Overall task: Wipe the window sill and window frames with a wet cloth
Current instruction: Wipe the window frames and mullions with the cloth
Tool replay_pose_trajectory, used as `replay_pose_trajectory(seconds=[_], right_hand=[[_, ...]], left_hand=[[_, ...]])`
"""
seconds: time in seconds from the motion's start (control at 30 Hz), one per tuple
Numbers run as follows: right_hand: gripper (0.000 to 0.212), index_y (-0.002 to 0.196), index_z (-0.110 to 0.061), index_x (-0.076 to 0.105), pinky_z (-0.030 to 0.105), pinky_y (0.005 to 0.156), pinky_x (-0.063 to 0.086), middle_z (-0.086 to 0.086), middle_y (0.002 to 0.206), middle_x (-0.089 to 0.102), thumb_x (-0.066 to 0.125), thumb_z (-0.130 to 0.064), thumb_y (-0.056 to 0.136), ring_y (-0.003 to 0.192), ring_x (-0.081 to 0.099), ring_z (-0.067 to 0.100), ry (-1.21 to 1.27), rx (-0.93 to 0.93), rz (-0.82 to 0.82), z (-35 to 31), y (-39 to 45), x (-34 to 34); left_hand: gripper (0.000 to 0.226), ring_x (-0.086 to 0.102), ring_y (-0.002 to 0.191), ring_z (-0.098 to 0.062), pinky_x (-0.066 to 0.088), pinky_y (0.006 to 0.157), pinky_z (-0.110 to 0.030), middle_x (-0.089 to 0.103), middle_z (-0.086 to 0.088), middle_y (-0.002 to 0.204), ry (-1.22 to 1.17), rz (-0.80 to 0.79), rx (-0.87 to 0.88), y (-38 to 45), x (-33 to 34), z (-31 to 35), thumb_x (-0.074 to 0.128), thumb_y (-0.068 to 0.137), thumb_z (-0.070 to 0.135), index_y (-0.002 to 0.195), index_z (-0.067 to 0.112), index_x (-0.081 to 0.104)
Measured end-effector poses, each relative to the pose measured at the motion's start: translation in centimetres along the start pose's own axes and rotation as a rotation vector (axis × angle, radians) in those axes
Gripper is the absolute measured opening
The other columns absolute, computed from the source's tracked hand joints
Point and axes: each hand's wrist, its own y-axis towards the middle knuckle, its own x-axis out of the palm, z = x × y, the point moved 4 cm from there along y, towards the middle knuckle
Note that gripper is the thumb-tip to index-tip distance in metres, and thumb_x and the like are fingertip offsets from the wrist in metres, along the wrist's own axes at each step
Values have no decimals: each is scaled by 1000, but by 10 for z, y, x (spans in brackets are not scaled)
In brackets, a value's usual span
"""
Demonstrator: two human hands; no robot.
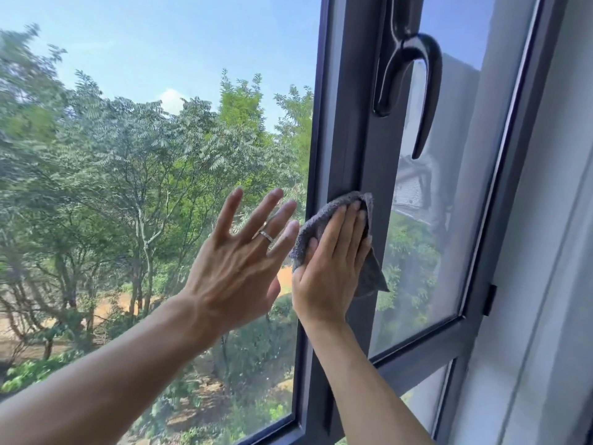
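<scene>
Forearms, two, bare, nearest the lens, reaching up from the lower edge toward the glass.

Right hand [333, 252]: flat, fingers straight and together, pressing a grey cloth [369, 274] against the dark vertical window frame [359, 139]. No pinch or curl seen; cloth kept in place by palm pressure alone, likely so that a broad patch of fabric meets the flat face of the frame. Thumb tucked along the cloth's left edge.

Cloth: bunched above the fingertips, one corner hanging loose below and to the right of the palm. Wetness not readable.

Left hand [247, 255]: open, fingers spread, holding nothing, just left of the pressing hand and apart from the cloth. Ring [266, 236] on one finger. Raised before the left pane, probably for balance; contact with the glass not determinable.

Handle [414, 75]: black, curved, mounted on the frame well above the pressing hand, untouched.

Right pane [449, 220]: immediately right of the cloth, showing reflections. Wall [552, 284]: pale, further right.

Trees [128, 155] and sky beyond the glass, left of both hands.

Sill: not in view. Judged stage: frame wiping under way, mid-height on the upright.
</scene>
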Motion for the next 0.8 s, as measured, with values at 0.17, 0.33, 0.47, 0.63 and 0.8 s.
replay_pose_trajectory(seconds=[0.17, 0.33, 0.47, 0.63, 0.8], right_hand=[[58, 150, 4, 22, 52, 118, 21, 16, 159, 20, 39, -21, 101, 148, 20, 33, -35, -42, -46, 8, -29, 0], [55, 151, 4, 20, 47, 122, 14, 19, 160, 21, 30, -19, 102, 150, 17, 31, -19, -75, 32, -18, 51, -3], [56, 151, 3, 20, 50, 120, 20, 19, 159, 22, 23, -27, 104, 149, 19, 31, 9, -38, -8, -12, 17, -8], [55, 151, 4, 21, 48, 121, 17, 20, 159, 23, 25, -25, 105, 149, 19, 31, -6, -54, 24, -27, 70, -8], [65, 151, 5, 24, 46, 122, 16, 20, 159, 24, 33, -18, 90, 148, 22, 32, 21, -21, 23, -34, 69, -14]], left_hand=[[84, 23, 147, -33, -7, 118, -57, 32, -16, 155, -8, 17, -12, 10, -10, -12, 79, 66, 45, 139, 11, 53], [84, 22, 147, -32, -8, 118, -57, 31, -16, 155, 20, 21, -45, 23, -20, -27, 76, 69, 45, 141, 11, 50], [81, 22, 147, -32, -4, 118, -60, 32, -16, 155, 30, 29, -65, 35, -28, -34, 73, 72, 45, 142, 11, 49], [78, 22, 147, -32, -2, 118, -59, 33, -16, 155, 53, 18, -67, 52, -35, -44, 69, 75, 47, 142, 12, 48], [74, 28, 145, -33, 0, 119, -58, 37, -17, 152, 38, 25, -90, 68, -45, -52, 56, 75, 46, 139, 10, 51]])
